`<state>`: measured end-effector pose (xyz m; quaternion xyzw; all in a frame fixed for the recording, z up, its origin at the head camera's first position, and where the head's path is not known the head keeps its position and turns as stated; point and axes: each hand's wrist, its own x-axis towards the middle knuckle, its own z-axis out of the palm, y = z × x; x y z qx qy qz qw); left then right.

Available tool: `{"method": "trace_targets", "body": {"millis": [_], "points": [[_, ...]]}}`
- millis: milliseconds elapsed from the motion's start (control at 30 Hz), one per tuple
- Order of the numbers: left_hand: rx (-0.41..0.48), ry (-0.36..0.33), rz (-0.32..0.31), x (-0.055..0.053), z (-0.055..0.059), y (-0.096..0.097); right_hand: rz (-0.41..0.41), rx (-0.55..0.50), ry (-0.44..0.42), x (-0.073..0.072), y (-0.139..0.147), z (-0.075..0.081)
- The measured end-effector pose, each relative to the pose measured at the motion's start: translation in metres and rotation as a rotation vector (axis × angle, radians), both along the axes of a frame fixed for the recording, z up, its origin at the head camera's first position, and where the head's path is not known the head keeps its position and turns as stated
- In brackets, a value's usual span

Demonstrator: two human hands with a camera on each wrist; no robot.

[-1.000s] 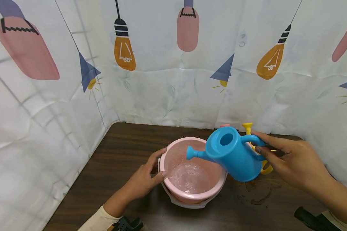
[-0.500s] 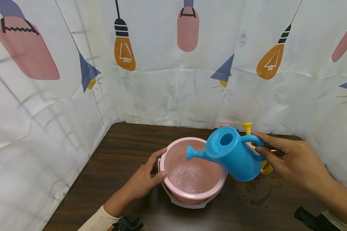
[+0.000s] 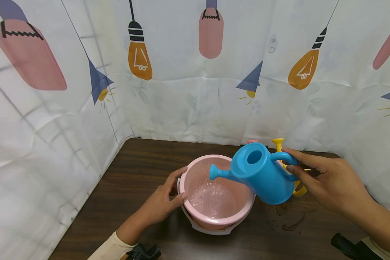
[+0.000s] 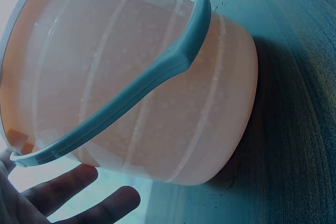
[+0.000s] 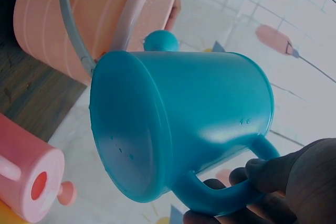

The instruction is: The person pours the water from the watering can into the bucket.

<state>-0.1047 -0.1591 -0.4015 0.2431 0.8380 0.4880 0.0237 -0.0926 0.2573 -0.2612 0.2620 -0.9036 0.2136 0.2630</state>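
Observation:
In the head view my right hand grips the handle of a blue watering can. The can tilts left, its spout over the pink bucket, and a faint stream falls from it. Rippling water lies in the bucket. At the bucket's left side, my left hand holds the rim, thumb at the edge. The left wrist view shows other fingers stretched along the outside, beneath the bucket's pale bail handle. From the right wrist view, the can's base carries droplets.
Behind the blue can stand a yellow watering can and a pink watering can, partly hidden. A wet patch marks the dark wooden table right of the bucket. A printed curtain hangs behind and at the left.
Ripples on the water in the bucket shift as water keeps falling from the spout. Both hands, the blue watering can and the bucket stay in place.

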Motion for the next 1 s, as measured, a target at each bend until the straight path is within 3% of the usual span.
{"method": "trace_targets", "body": {"millis": [1000], "points": [[-0.008, 0.009, 0.004, -0.0014, -0.0020, -0.0007, -0.006, 0.016, 0.002, 0.0005, 0.0000, 0.0000]]}}
